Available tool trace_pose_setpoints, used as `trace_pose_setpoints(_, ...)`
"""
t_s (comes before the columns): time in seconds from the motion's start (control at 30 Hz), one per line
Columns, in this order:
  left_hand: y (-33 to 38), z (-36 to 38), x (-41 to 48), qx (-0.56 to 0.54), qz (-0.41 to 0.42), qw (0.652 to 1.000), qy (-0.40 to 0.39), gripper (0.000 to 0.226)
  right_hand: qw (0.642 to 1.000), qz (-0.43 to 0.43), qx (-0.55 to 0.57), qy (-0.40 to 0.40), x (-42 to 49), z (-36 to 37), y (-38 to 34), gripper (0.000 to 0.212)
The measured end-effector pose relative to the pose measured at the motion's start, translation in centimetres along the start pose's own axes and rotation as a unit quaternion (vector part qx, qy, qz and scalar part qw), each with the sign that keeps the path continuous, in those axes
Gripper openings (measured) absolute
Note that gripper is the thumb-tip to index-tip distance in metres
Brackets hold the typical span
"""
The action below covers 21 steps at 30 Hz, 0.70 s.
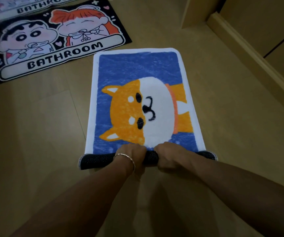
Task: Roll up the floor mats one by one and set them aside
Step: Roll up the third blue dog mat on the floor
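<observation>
**Head view.** The dog mat (137, 74), blue with an orange-and-white dog and a white border, lies on the wooden floor (43, 125) in the middle of the scene, its length running from near to far. Its near end is turned over into a tight roll (96, 159) that shows the dark dotted backing.

Both hands sit side by side on the middle of that roll. The left hand (131, 153), with a thin bangle (126, 157) at the wrist, and the right hand (167, 157) each grip it with fingers curled over its far side. The fingertips are hidden. The roll's ends stick out free to the left and right of the hands.

Rolling this mat looks barely begun, since most of it is flat. The next move calls for pushing the roll toward the far end, evenly with both hands so it does not skew, and perhaps with a wider grip to control the loose ends.

At far left a black BATHROOM mat (59, 48) lies flat, with another mat (26, 9) beyond it, partly out of frame. Both wait unrolled. A skirting board (250, 53) runs along the right.
</observation>
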<state>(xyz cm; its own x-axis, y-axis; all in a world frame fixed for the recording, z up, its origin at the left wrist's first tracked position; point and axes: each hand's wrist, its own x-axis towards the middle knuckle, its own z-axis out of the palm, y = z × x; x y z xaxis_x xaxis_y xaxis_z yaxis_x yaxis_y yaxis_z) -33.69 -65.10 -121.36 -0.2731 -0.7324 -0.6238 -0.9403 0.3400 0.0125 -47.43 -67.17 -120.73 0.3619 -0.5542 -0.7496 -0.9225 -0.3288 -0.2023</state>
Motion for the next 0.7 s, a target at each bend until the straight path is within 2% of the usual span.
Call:
trace_pose_setpoints(0.07, -0.1, -0.1, 0.1, -0.009, 0.016, 1.0, -0.006, 0.036, 1.0, -0.01, 0.005, 0.018, -0.3, 0.3, 0.4, 0.032)
trace_pose_setpoints(0.17, -0.5, -0.4, 0.1, 0.003, 0.042, 0.999, 0.007, 0.035, 0.989, -0.056, -0.069, 0.117, -1.1, 1.5, 0.7, 0.036)
trace_pose_setpoints(0.23, -0.5, -0.2, -0.2, 0.009, 0.046, 0.998, 0.03, 0.032, 0.986, -0.063, -0.088, 0.131, -1.2, 2.0, 0.7, 0.037)
trace_pose_setpoints(0.4, 0.1, 1.6, -1.8, 0.041, 0.078, 0.992, 0.093, 0.051, 0.999, -0.041, -0.004, -0.03, -0.8, 0.0, 0.3, 0.033)
trace_pose_setpoints(0.5, 0.2, 2.2, -1.9, 0.035, 0.074, 0.995, 0.059, 0.042, 0.996, -0.062, 0.004, -0.071, -0.9, 0.0, -0.1, 0.025)
trace_pose_setpoints(0.53, 0.1, 2.2, -1.8, 0.026, 0.075, 0.996, 0.035, 0.041, 0.996, -0.062, -0.008, -0.059, -1.0, 0.5, -0.2, 0.028)
trace_pose_setpoints(0.63, -0.3, 1.2, -1.1, -0.01, 0.084, 0.996, -0.043, 0.051, 0.99, -0.089, -0.1, 0.044, -1.0, 2.6, -0.1, 0.044)
trace_pose_setpoints(0.7, -0.6, 0.9, -1.0, -0.01, 0.088, 0.995, -0.044, 0.058, 0.989, -0.089, -0.099, 0.069, -1.0, 3.0, 0.1, 0.044)
